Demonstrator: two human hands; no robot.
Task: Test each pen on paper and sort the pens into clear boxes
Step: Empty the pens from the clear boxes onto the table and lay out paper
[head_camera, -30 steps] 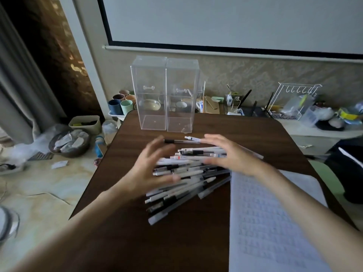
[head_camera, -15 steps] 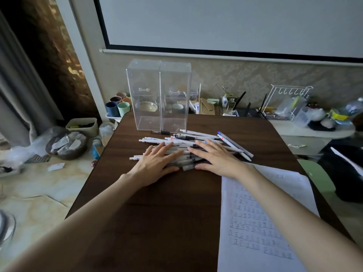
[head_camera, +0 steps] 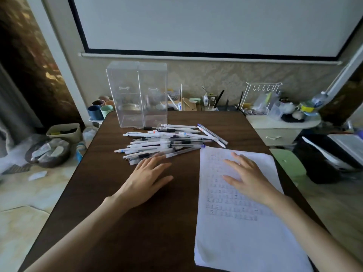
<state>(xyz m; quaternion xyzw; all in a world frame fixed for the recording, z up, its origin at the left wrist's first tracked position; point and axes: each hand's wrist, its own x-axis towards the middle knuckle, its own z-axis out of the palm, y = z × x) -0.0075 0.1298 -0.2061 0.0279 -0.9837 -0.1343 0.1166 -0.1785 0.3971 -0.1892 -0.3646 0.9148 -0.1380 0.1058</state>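
Dark brown wood-grain tabletop point(head_camera: 137, 232). White paper sheet point(head_camera: 245, 242), rows of faint grey marks. White and clear plastic pens point(head_camera: 163, 142), black grips, blue and red tips. Colourless transparent boxes point(head_camera: 137, 95).

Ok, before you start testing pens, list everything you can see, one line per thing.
pens: a loose pile, too many to count, mostly white with some clear, mid-table in front of the boxes
boxes: two, clear, upright side by side at the table's far edge
paper: white with faint writing, right side of the table
table: one, dark brown
cups: several, blue, green and brownish, beyond the table's far left corner
rack: one, white wire, far right
screen: one, white, black-edged, on the wall
bin: one, beige, on the floor at left
left hand: flat on the table, fingertips at the pile's near edge
right hand: flat on the paper
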